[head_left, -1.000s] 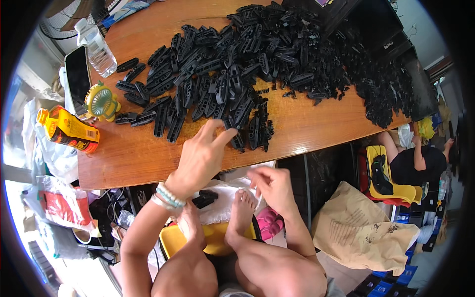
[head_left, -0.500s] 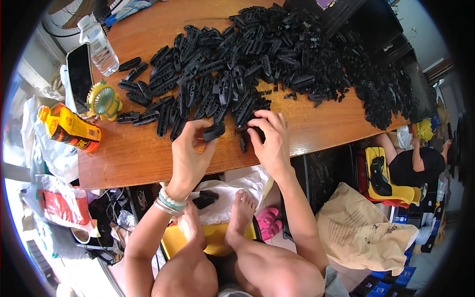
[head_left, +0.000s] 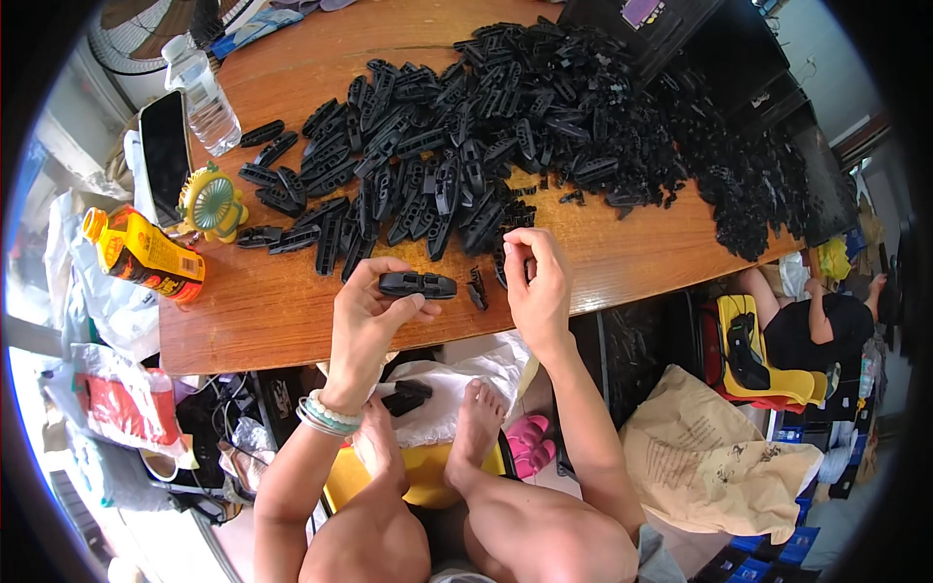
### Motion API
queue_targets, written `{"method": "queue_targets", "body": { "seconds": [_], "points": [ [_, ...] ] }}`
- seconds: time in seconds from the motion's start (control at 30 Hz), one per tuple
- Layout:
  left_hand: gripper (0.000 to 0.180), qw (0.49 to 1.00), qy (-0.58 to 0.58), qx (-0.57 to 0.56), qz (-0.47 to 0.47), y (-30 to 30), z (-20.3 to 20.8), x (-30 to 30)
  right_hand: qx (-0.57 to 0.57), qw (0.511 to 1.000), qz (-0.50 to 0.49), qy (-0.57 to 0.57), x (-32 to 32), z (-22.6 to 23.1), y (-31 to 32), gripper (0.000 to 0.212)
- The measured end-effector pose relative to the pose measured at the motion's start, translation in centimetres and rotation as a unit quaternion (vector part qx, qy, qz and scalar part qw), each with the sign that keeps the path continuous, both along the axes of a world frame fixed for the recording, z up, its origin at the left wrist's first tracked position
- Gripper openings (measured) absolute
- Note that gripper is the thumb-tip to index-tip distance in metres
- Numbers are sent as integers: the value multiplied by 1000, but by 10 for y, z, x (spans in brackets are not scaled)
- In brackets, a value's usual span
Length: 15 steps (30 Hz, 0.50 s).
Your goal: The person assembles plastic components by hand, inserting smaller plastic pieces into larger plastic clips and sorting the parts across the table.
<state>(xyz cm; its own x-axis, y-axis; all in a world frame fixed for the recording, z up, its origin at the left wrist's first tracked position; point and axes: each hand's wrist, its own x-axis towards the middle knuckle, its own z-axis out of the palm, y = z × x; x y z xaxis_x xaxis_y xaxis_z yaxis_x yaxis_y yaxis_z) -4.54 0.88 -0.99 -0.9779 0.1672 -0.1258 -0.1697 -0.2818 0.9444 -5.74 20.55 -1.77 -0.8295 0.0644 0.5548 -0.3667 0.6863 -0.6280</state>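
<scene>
My left hand (head_left: 367, 316) grips a black oblong plastic part (head_left: 418, 285) between thumb and fingers, lying sideways above the front of the table. To its right, my right hand (head_left: 540, 287) has its thumb and forefinger pinched together. A dark bit shows beside the thumb, but I cannot make out what those fingers hold. Between the hands a small black plastic piece (head_left: 476, 290) lies on the wood near the front edge. Just beyond both hands spreads a pile of similar black oblong parts (head_left: 428, 185).
Small black pieces (head_left: 753, 194) heap up at the table's right end. On the left stand a phone (head_left: 165, 155), a clear bottle (head_left: 206, 107), a small yellow-green fan (head_left: 214, 204) and a yellow-orange bottle (head_left: 151, 255). Another person (head_left: 826, 316) sits at the far right.
My left hand has come slightly nearer with the black part, now turned lengthwise sideways. My right thumb and forefinger have closed together from a wider curl.
</scene>
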Motion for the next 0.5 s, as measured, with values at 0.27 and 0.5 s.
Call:
{"method": "queue_targets", "body": {
  "seconds": [0.27, 0.5],
  "points": [
    [22, 999, -18, 38, -32, 3, 9, 10, -296, 934, 159, -117, 28, 9, -30, 2],
    [22, 995, -62, 49, -63, 4, 21, 19, -272, 952, 122, -63, 35, 6, -40, 5]
  ]
}}
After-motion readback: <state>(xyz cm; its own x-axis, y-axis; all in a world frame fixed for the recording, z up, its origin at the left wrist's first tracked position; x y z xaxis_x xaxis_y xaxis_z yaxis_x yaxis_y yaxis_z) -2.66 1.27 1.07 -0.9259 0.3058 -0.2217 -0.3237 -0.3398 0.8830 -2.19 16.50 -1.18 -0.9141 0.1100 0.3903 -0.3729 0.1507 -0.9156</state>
